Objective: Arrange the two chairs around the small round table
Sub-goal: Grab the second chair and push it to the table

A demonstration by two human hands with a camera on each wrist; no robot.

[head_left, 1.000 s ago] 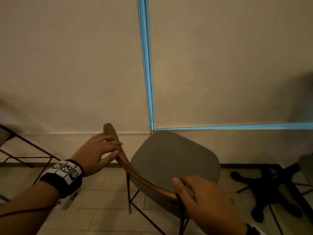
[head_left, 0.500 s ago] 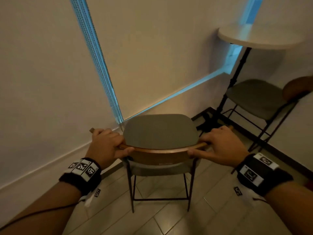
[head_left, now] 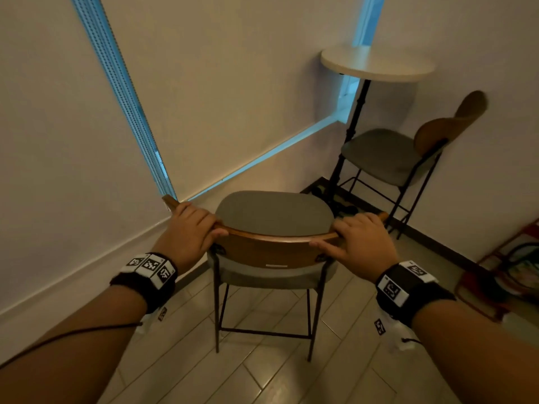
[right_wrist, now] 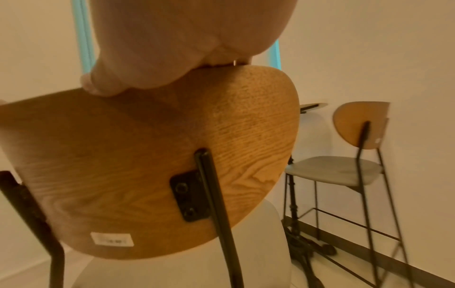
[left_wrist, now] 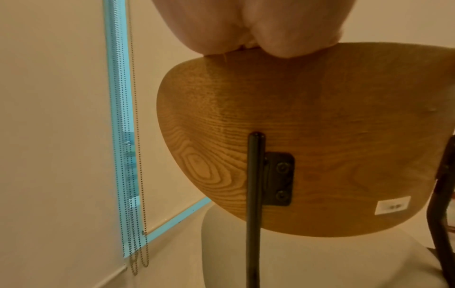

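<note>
On near chair's (head_left: 274, 212) backrest (head_left: 271, 252): left hand (head_left: 189, 228) and right hand (head_left: 360, 239), each grip curled over top edge

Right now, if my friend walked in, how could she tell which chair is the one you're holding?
Find the small round white table on its black post in the corner; one grey-seated chair with a curved wooden back is tucked beside it against the wall. The held chair stands apart, nearer you, beside the window blind. Only it has a left hand and a right hand gripping its backrest.

Roller blinds (head_left: 233, 83) w/ bead chains (left_wrist: 138, 175), tiled floor (head_left: 262, 380), colourful item (head_left: 513, 275) at right wall.
</note>
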